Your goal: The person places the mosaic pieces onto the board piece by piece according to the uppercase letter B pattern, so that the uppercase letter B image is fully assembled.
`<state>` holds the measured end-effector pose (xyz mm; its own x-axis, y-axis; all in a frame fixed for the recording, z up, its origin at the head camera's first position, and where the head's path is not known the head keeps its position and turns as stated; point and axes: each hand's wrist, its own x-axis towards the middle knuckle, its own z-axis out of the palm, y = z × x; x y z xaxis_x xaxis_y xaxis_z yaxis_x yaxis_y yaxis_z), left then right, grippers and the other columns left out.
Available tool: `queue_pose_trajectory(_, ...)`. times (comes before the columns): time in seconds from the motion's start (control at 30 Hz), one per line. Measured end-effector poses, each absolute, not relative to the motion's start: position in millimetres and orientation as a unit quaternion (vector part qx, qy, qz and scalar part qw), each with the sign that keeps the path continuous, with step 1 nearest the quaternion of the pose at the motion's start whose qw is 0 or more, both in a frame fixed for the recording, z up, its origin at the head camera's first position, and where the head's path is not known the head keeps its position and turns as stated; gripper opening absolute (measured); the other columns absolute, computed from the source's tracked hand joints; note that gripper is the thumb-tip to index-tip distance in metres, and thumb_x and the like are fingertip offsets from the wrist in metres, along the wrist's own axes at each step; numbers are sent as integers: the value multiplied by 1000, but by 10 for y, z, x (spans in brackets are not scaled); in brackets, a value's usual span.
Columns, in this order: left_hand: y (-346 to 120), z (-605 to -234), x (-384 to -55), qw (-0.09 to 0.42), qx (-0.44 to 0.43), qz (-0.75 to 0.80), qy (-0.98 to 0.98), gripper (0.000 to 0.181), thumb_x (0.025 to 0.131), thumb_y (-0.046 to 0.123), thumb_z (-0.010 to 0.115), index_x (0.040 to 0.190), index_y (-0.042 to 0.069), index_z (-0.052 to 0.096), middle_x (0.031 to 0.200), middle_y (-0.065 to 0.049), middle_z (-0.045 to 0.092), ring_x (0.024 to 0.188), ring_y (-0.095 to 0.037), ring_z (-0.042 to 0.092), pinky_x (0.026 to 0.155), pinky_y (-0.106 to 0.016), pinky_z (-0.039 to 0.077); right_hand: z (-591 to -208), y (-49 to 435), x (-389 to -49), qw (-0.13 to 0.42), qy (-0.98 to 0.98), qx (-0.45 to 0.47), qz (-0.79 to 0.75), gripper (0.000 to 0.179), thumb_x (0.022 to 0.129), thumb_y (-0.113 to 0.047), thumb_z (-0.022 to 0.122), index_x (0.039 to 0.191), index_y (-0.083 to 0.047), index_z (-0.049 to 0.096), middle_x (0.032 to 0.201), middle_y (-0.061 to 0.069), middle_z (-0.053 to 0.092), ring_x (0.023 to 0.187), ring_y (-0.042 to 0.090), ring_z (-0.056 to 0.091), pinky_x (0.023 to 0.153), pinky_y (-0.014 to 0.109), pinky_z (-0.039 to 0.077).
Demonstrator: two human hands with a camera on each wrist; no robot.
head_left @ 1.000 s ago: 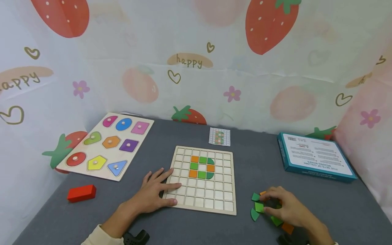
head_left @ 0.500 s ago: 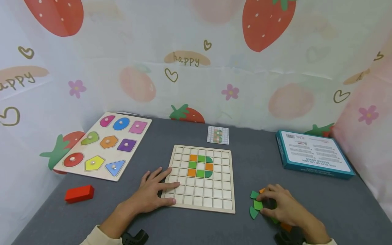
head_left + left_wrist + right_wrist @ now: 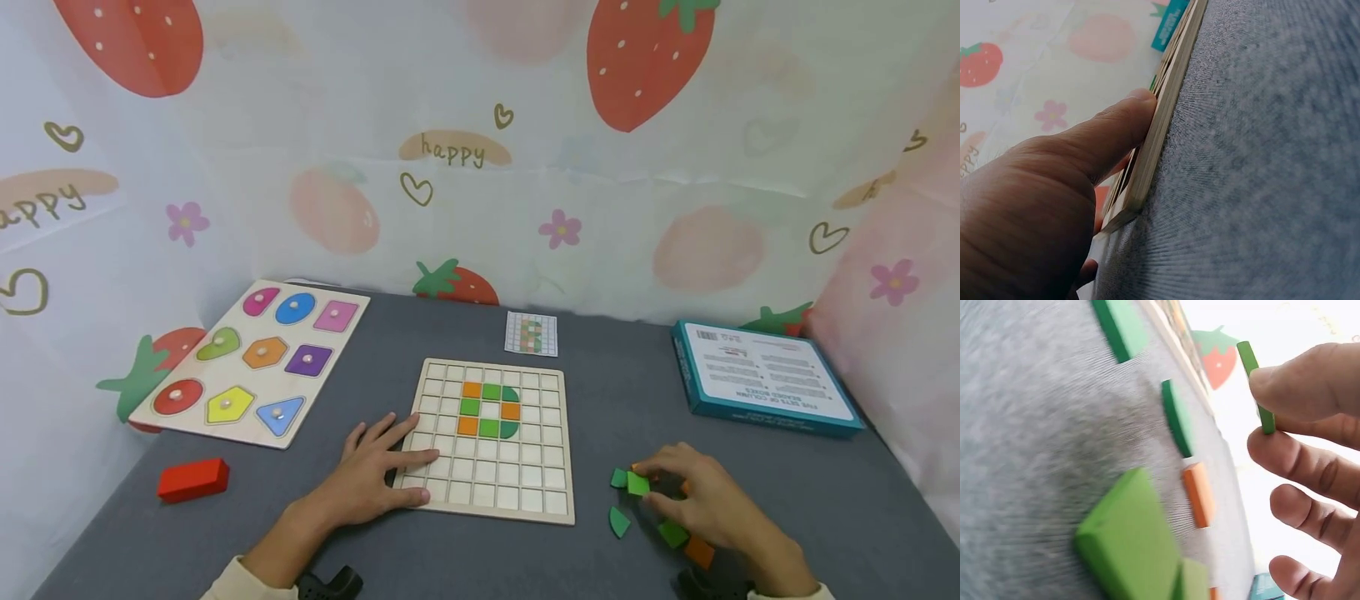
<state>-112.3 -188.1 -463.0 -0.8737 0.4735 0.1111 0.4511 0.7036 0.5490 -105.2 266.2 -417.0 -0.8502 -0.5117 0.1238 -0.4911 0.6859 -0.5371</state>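
Note:
My left hand (image 3: 367, 475) rests on the lower left edge of a wooden grid board (image 3: 517, 498), fingers spread. In the left wrist view the thumb (image 3: 1116, 128) lies along the board's side. Orange squares, green squares and dark green quarter-round tiles form a ring in the board's upper cells. Right of the board, my right hand (image 3: 701, 492) pinches a light green square tile (image 3: 1262, 412) between thumb and fingers, raised off the cloth. Around it lie loose tiles: a quarter-round green tile (image 3: 618, 522), a green square (image 3: 672, 533) and an orange square (image 3: 699, 552).
A small printed pattern card (image 3: 531, 334) lies behind the board. At the left are a knobbed shape puzzle (image 3: 247, 379) and a red block (image 3: 192, 481). A teal box (image 3: 772, 379) sits at the back right, before a strawberry-print curtain (image 3: 465, 208).
My right hand has lifted the light green square tile from among the loose tiles, slightly away from me. The left hand stays on the board; the head view has shifted slightly.

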Motion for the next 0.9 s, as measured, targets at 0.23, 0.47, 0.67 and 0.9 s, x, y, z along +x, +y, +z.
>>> queue_pose_trajectory(0.23,-1878,-4625,-1113,22,248,296,922,55,83,53,70,131,26,64,154,-10,31,140,-43,16,102,-68,1,-4094,2644,-1051,-62,898,-318,-299,32,78,-3,80,105,-16,71,101,-14,61,85,13,55,69,34,49)
queue_pose_trajectory(0.47,-1876,-4618,-1111,20,250,293,923,56,83,55,68,131,26,64,153,-11,31,140,-44,17,102,-68,2,-3945,2548,-1087,-94,892,-326,-299,31,79,-4,79,106,-17,71,100,-15,60,85,11,54,69,35,49)
queue_pose_trajectory(0.67,-1880,-4640,-1126,15,250,290,924,57,82,55,69,131,27,64,154,-11,31,140,-44,17,103,-68,2,-3824,2413,-1100,-113,888,-322,-308,33,80,-3,79,108,-17,71,100,-15,61,86,6,50,68,32,46)
queue_pose_trajectory(0.9,-1886,-4647,-1127,12,253,290,923,57,82,55,69,131,27,65,154,-11,31,140,-43,17,102,-69,2,-3713,2232,-1133,-130,875,-333,-326,33,81,-5,79,111,-15,71,104,-12,62,91,8,51,71,32,46)
